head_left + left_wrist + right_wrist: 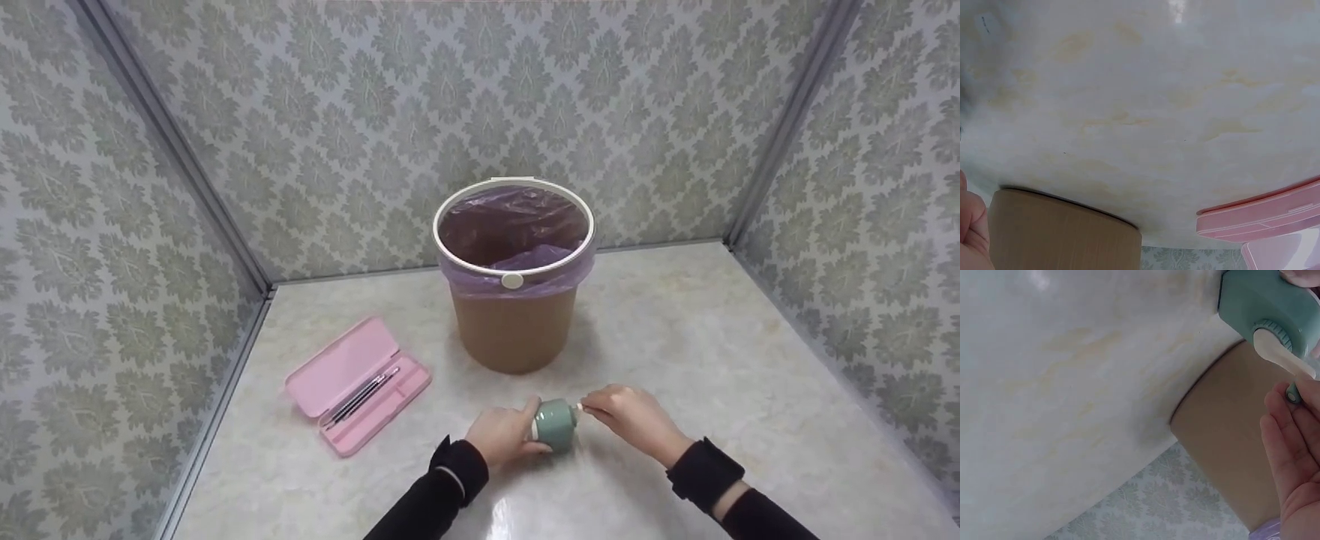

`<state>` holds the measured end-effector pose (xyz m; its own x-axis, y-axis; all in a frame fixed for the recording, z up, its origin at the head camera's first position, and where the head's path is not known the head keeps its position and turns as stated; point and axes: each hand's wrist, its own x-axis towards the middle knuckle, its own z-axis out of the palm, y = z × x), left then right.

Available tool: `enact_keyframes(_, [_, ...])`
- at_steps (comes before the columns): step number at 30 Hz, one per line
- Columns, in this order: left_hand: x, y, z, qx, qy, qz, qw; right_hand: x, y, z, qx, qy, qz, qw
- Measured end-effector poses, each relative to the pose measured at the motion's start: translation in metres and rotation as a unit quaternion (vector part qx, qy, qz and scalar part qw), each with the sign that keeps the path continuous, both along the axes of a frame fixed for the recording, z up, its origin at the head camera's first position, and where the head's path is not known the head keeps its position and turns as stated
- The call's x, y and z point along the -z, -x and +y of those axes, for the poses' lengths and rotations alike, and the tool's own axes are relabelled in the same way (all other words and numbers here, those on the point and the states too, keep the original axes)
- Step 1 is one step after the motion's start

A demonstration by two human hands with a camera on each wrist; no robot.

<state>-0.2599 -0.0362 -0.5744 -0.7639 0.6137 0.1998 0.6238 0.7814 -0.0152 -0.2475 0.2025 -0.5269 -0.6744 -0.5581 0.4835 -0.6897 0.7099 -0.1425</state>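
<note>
The left grip (504, 436) curls its thumb and fingers round the body of a green crank device (555, 424), probably a pencil sharpener, which lies between the two grips; whether it touches the surface (652, 322) cannot be told. On the device's side facing the right grip (636, 417), a cream crank arm (1280, 353) ends in a small green knob (1293, 392), pinched by the right grip's fingertips. The step in hand appears to be working the crank; the next move calls for a firm left grip while the right carries the knob round. Whether a pencil sits in the device is hidden. Beyond and left of the left grip, an open pink case (341, 364) holds slim dark writing tools (364, 397). Farther, beyond both grips, stands a brown bin (514, 334) with a purple liner (465, 281), before patterned panels (360, 150).
</note>
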Motion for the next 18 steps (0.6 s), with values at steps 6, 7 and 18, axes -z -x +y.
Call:
enact_keyframes(6, [0.002, -0.001, 0.002, 0.0, 0.009, 0.0, 1.0, 0.004, 0.022, -0.008, 0.022, -0.017, -0.036, 0.999])
enact_keyframes(7, [0.002, -0.001, 0.002, 0.001, 0.006, -0.004, 1.0, 0.006, 0.025, -0.009, 0.023, -0.02, -0.045, 0.999])
enact_keyframes(18, [0.006, 0.002, -0.001, 0.002, -0.009, 0.004, 1.0, 0.026, 0.041, -0.015, 0.03, -0.02, -0.076, 0.996])
